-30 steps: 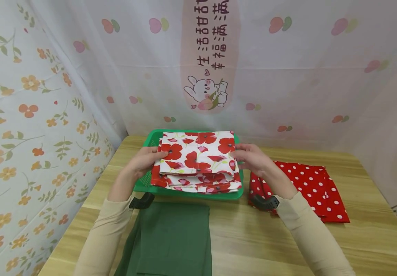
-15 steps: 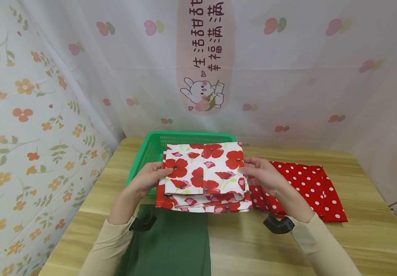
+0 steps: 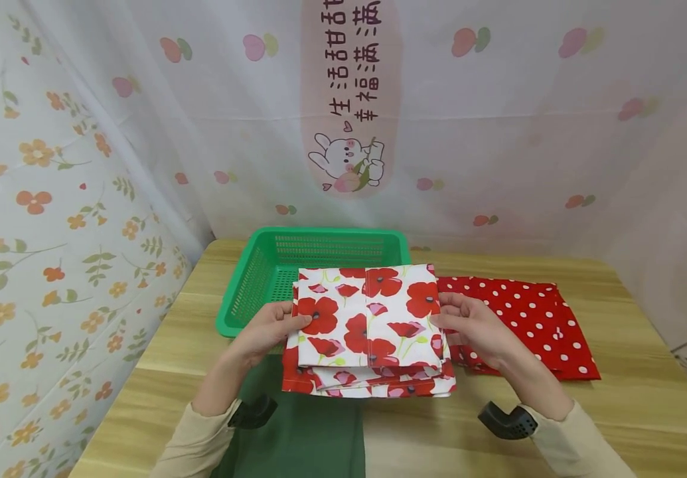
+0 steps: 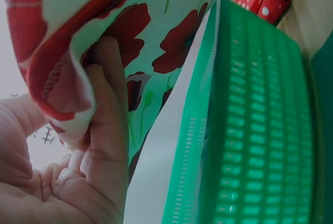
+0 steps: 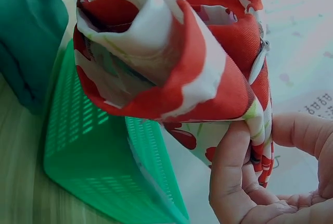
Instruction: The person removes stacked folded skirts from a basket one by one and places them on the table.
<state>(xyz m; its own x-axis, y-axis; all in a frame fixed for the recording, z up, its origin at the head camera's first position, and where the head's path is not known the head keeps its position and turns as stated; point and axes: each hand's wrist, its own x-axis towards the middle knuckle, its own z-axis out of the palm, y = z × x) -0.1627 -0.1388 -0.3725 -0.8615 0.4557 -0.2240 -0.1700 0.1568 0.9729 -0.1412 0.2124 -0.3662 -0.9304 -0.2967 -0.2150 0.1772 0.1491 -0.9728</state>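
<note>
A folded white cloth with red poppies [image 3: 373,318] is held level in front of the green basket, in several layers. My left hand [image 3: 271,328] pinches its left edge, thumb on top and fingers beneath. At the opposite edge my right hand [image 3: 474,325] grips it the same way. Loose rolled folds of the poppy-print cloth [image 5: 197,73] show in the right wrist view, with a small metal zip pull [image 5: 265,44] at one edge. The green plastic basket [image 3: 238,292] stands behind and below the cloth, its front part hidden by it.
A red cloth with white dots [image 3: 528,318] lies folded on the wooden table [image 3: 618,411] at the right. Dark green folded fabric [image 3: 307,431] lies at the front, partly under the poppy-print cloth in view. A printed curtain [image 3: 498,133] hangs behind the table.
Both hands have brought the poppy-print cloth from over the basket toward the body and slightly right. The inside of the basket now shows.
</note>
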